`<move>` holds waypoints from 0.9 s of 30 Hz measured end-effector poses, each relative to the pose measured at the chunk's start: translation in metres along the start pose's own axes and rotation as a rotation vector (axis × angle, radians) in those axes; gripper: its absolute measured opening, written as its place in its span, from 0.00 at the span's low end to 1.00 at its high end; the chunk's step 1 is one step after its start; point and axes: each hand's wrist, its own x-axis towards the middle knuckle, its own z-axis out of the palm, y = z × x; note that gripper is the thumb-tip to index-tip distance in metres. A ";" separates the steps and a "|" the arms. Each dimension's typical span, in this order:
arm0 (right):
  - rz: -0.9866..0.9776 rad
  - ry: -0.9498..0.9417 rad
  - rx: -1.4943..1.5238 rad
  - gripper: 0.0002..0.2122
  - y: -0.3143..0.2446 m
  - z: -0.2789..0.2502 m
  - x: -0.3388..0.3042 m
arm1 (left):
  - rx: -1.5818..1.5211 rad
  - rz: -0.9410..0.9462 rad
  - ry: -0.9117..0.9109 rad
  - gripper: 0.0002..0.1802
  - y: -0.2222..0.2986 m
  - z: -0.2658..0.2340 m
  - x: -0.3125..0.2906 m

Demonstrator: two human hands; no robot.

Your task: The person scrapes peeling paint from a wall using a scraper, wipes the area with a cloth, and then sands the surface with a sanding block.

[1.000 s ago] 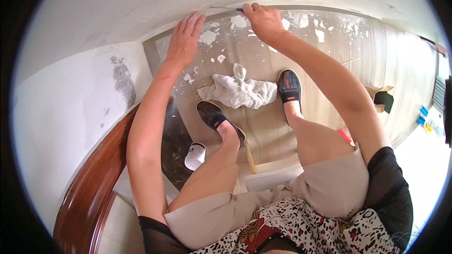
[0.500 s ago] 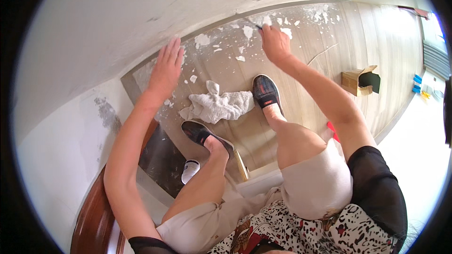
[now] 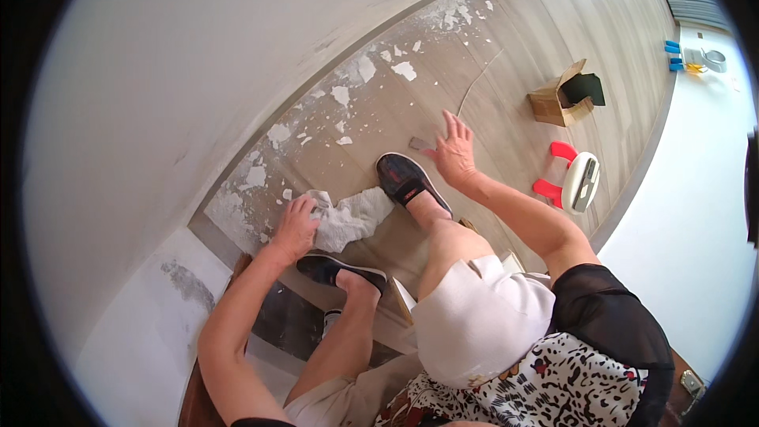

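My left hand (image 3: 296, 228) is at the left end of a crumpled white cloth (image 3: 354, 216) on the floor, its fingers curled onto the fabric. The cloth lies in front of my shoes. My right hand (image 3: 456, 152) is low over the floor to the right, fingers spread. Beside its thumb is a small scraper (image 3: 417, 143) with a flat grey blade; its handle end shows reddish and is partly hidden by the thumb. White flakes (image 3: 404, 70) and dust are scattered along the foot of the white wall (image 3: 198, 55).
An opened cardboard box (image 3: 553, 105) with something black inside stands at the right. Nearer is a white-and-red stool-like object (image 3: 581, 182). A thin pale strip (image 3: 479, 77) lies on the floor. Blue and yellow items (image 3: 674, 55) sit far right. My dark shoes (image 3: 407, 180) flank the cloth.
My left hand has come down from near the wall onto the cloth. My right hand has drawn back from the wall's foot, and its fingers have spread off the scraper. The view has turned.
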 end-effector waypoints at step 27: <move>0.872 0.241 2.154 0.15 0.082 -0.090 0.175 | 0.011 0.021 0.647 0.21 0.097 -0.169 0.195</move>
